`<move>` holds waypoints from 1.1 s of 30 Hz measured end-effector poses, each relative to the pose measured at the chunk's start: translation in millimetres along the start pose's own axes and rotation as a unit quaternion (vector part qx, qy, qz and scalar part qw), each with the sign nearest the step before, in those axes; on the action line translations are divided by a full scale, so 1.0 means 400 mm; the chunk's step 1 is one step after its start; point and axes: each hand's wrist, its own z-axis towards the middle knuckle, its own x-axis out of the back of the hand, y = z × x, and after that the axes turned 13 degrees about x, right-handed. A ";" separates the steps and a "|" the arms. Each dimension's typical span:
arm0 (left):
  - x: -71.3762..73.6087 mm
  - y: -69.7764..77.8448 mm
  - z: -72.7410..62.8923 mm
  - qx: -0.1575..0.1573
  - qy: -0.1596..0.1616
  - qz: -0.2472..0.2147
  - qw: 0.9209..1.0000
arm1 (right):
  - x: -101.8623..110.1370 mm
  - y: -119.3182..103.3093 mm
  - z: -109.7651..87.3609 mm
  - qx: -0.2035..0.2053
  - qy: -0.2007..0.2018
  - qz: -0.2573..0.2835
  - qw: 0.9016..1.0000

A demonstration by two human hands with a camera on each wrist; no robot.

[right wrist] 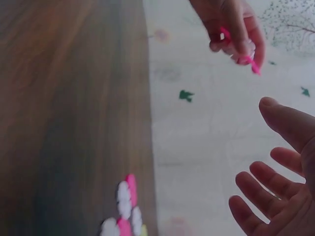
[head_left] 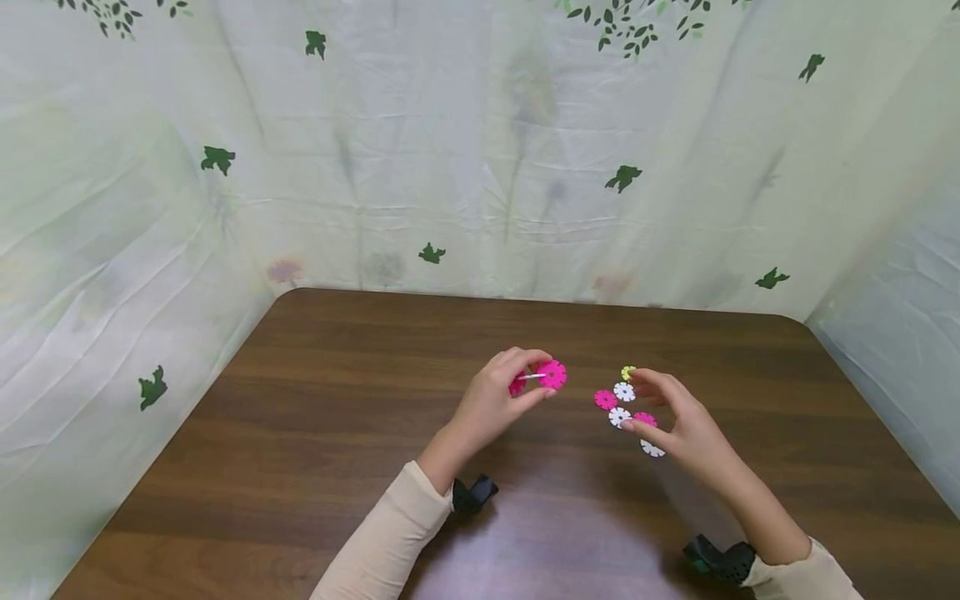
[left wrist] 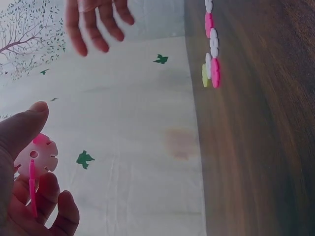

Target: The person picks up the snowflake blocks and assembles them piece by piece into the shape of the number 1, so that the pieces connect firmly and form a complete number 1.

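Note:
My left hand (head_left: 487,402) is raised over the table and grips a small assembly of notched plastic discs between thumb and fingers. A pink disc (head_left: 553,375) shows at its right end. The left wrist view shows a pale white disc (left wrist: 45,156) slotted together with pink ones. To the right, my right hand (head_left: 693,429) hovers with thumb and fingers spread and nothing between them. Loose discs lie under and beside it: a yellow one (head_left: 627,372), several white ones (head_left: 624,392) and pink ones (head_left: 605,400). The right hand partly covers some of them.
The brown wooden table (head_left: 337,417) has rounded far corners. A pale curtain (head_left: 450,150) with green bird and leaf prints hangs behind it and along both sides. Black wrist cameras are strapped on the left wrist (head_left: 472,495) and right wrist (head_left: 720,560).

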 end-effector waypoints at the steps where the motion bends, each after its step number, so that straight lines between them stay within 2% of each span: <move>1: 0.000 0.000 0.000 0.000 0.000 0.001 1.000 | 0.002 0.006 -0.010 -0.001 -0.001 -0.006 1.000; 11: 0.000 0.004 0.001 0.001 -0.005 0.001 1.000 | -0.001 0.078 -0.100 -0.086 -0.038 -0.013 0.995; 20: -0.002 0.003 0.001 0.003 -0.007 0.001 1.000 | -0.020 0.127 -0.138 -0.101 -0.043 0.001 0.994; 27: -0.005 0.003 0.001 0.002 -0.006 0.002 1.000 | -0.023 0.143 -0.144 -0.099 -0.067 -0.036 0.992; 33: -0.003 0.002 0.001 0.005 -0.007 0.007 1.000 | -0.024 0.141 -0.139 -0.098 -0.066 -0.046 0.992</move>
